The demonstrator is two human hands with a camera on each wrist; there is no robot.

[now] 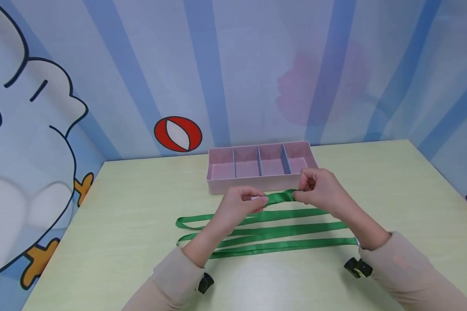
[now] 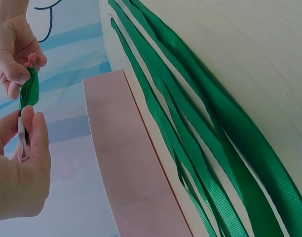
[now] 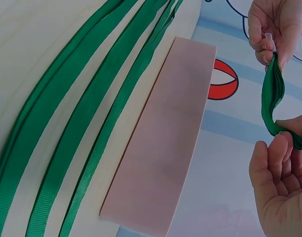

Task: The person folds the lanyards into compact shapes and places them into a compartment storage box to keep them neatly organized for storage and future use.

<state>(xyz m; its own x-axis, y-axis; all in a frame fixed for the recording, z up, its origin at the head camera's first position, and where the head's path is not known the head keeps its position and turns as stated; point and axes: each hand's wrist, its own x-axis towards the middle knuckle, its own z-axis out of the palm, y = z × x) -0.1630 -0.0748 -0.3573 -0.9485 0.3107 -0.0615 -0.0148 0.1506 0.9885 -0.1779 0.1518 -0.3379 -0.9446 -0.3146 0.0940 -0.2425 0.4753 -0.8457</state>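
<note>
Between both hands, above the table, a folded length of green ribbon [image 1: 280, 198] is held up. My left hand [image 1: 237, 207] pinches its left end, along with a small white strip [image 2: 22, 140] that sticks out between the fingers. At the other end, my right hand [image 1: 322, 192] pinches the ribbon between thumb and fingers. In the right wrist view the held ribbon [image 3: 270, 94] shows several stacked layers. Below the hands, several strands of green ribbon [image 1: 288, 232] lie across the table in long loops, partly hidden by the left forearm.
Behind the hands stands a pink box [image 1: 253, 185] with blue dividers, against the back of the pale table [image 1: 140, 207]. A patterned blue wall covering [image 1: 249, 77] rises behind the table. Small black devices [image 1: 358, 268] are at both wrists.
</note>
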